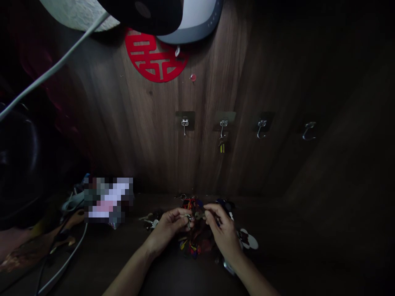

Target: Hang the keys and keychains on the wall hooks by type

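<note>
Over the dark surface, my left hand (171, 224) is closed, thumb against fingers, on some small metal keys (187, 220). My right hand (224, 228) pinches a key (200, 215) between thumb and fingertips, close to the left fingers. Whether that key is joined to the left hand's keys, I cannot tell. Beneath both hands lies a pile of keys with coloured heads (191, 248), partly hidden. Loose keys (151, 222) lie left of my left hand. White oval tags (250, 240) rest right of my right wrist.
Several metal hooks (262, 125) are fixed to the wooden panel (203, 164); a key with a yellow part (222, 147) hangs from one. Above are a red paper cut-out (154, 61) and a cap (197, 24). A white cable (58, 65) and a wooden brush-like object (33, 248) are at left.
</note>
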Demonstrator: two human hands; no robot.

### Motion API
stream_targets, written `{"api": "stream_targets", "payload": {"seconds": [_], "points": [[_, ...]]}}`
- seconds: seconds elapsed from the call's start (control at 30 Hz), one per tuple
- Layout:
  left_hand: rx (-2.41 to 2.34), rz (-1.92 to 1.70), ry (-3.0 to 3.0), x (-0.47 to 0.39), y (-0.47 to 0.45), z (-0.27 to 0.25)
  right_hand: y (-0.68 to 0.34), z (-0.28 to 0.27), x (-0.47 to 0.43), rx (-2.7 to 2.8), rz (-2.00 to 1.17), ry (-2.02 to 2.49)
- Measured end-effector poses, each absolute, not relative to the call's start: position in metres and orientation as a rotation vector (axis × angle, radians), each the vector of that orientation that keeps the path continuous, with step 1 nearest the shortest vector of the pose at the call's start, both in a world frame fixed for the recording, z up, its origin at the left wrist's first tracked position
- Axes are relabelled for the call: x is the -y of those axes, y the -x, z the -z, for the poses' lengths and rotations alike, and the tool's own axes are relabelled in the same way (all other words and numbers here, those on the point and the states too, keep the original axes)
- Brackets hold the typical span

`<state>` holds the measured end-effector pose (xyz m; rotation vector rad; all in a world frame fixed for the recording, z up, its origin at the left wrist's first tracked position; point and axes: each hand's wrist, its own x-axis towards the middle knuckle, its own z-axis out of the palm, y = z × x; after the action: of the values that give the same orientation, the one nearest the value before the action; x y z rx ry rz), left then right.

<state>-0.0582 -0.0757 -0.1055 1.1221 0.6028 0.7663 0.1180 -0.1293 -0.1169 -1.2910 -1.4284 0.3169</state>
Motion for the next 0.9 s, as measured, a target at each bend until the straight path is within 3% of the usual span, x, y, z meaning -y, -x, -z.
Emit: {"api": "stream_targets", "payload": {"seconds": [0.43, 0.9], "points": [[-0.624, -0.743, -1.033, 0.078, 0.055, 0.106, -0.109, 0.102, 0.136, 1.827, 0.056, 1.202], [-0.552, -0.69, -1.045, 0.079, 0.056, 0.104, -0.113, 0.106, 0.133, 1.708, 0.005, 1.212]]}}
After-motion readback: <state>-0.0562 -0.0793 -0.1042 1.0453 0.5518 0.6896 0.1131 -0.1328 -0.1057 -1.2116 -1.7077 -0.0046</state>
